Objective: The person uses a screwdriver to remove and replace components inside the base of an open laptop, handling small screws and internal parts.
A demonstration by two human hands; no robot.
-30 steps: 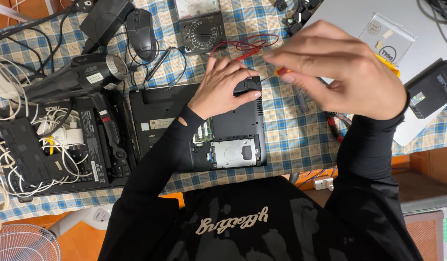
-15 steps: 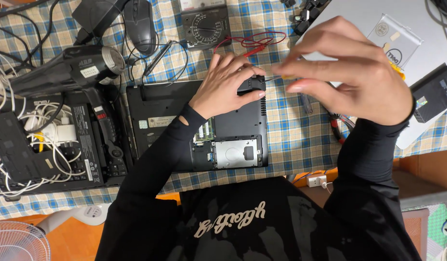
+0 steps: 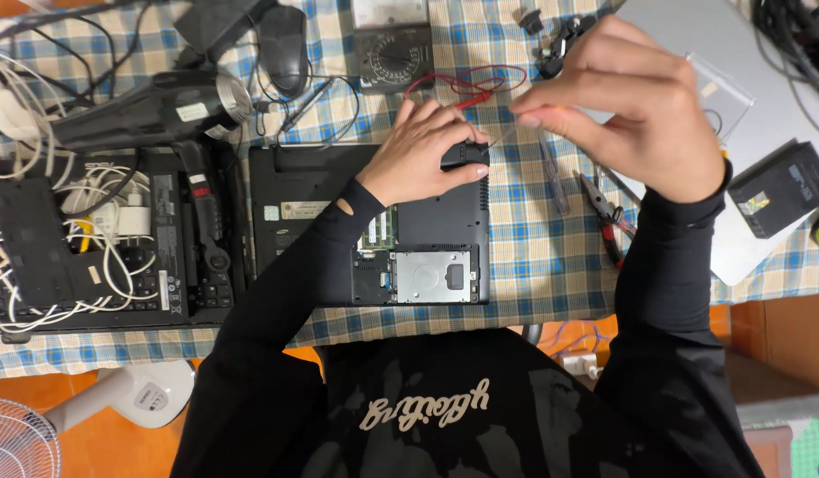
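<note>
A black laptop [image 3: 445, 221] lies upside down on the checked tablecloth, its bottom cover off so the silver drive bay [image 3: 434, 276] and a memory slot show. My left hand [image 3: 423, 150] rests on the laptop's far right corner and grips a small black part [image 3: 463, 156] there. Raised above the table, my right hand [image 3: 631, 106] pinches a thin screwdriver [image 3: 502, 134] whose tip points down at that black part.
A black hair dryer [image 3: 153, 111] and a second opened device [image 3: 100, 239] tangled in white cables lie left. A mouse [image 3: 284, 49], a multimeter [image 3: 392, 53] with red leads, pliers [image 3: 604, 212], a silver laptop [image 3: 737, 115] and a black box [image 3: 781, 188] surround the work.
My right hand has shifted slightly right and up with the screwdriver. The left hand stays on the laptop corner, fingers now curled more around the black part.
</note>
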